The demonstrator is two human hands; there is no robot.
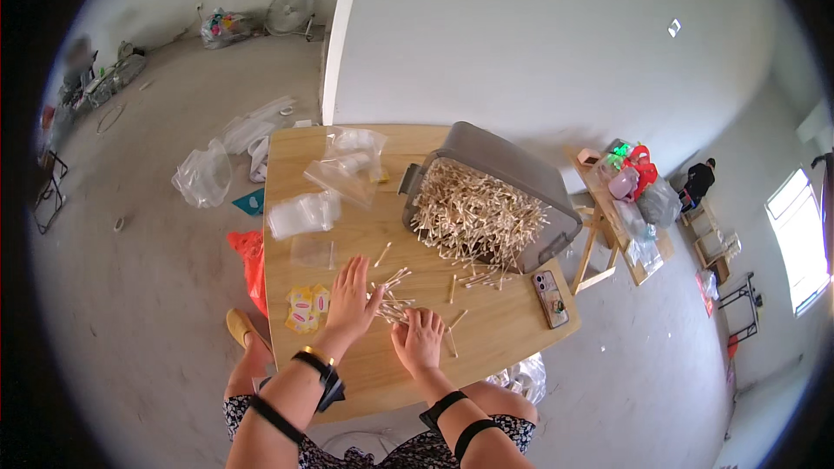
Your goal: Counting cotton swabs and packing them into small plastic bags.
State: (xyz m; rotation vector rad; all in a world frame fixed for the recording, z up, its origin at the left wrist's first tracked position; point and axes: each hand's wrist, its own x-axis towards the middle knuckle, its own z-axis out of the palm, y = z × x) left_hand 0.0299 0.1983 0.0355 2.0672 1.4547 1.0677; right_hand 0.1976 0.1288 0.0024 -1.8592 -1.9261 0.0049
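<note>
Wooden-stemmed swabs (396,302) lie on the table (499,326) between the left hand (349,304), its grip spread, and the right hand (419,340), whose grip I can't make out.

- Tabletop (495,334): pale wood, smooth, low sheen.
- Bin (512,156): grey plastic, smooth, semi-gloss.
- Cotton swabs (473,204): wood-like shafts, matt; tips soft-looking, fibrous.
- Clear bags (352,161): thin plastic film, glossy, creased.
- Red bag (249,260): thin plastic, crinkled, shiny.
- Phone (550,300): glossy surface.
- Patterned garment (408,450): cloth, matt.
- Wall (539,43): smooth, matt.
- Floor (625,373): concrete-like, matt.
</note>
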